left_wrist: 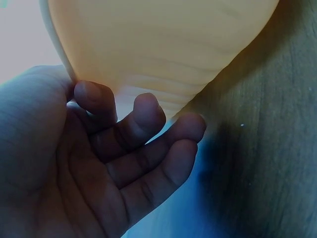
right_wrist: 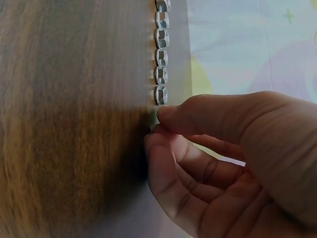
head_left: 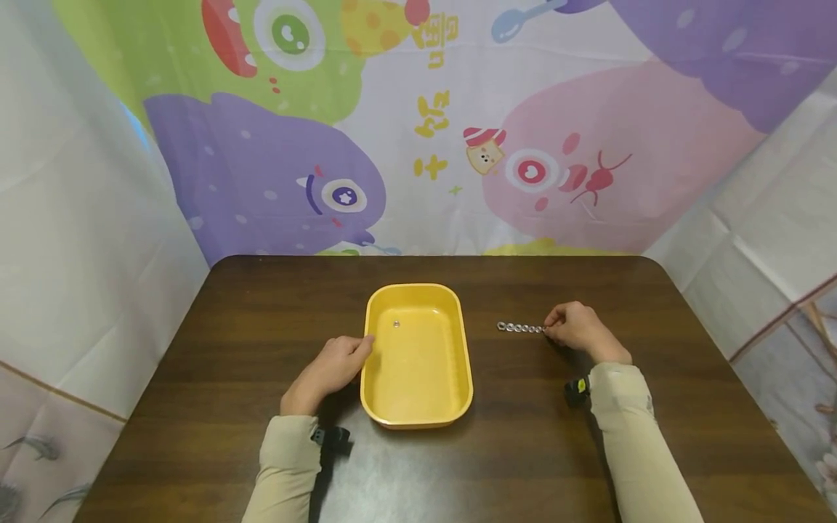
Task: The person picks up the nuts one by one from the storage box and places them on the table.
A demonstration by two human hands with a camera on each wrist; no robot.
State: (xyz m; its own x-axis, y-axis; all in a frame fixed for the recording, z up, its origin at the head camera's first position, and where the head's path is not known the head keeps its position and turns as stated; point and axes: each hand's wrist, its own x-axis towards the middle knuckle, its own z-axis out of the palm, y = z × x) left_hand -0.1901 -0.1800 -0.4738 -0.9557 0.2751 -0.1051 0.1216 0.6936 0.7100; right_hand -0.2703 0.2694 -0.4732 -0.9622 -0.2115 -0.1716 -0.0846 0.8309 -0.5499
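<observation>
A yellow tray [head_left: 416, 424] stands on the brown table. My left hand [head_left: 335, 361] holds its left rim, with the thumb over the edge and the curled fingers [left_wrist: 148, 111] against the outer wall. One small metal nut [head_left: 396, 324] lies on the tray's floor toward the back left. To the right of the tray, several silver hex nuts [head_left: 518, 328] form a straight row on the table. At the row's right end, my right hand [head_left: 578, 328] pinches with thumb [right_wrist: 171, 116] and forefinger; the fingertips mostly hide the nut there.
The dark wood-grain table [head_left: 523, 450] has rounded back corners. Behind it hangs a cartoon-printed cloth [head_left: 418, 145], and pale cloths hang at both sides. A small black camera sits at each wrist, the right one [head_left: 577, 391] close above the table.
</observation>
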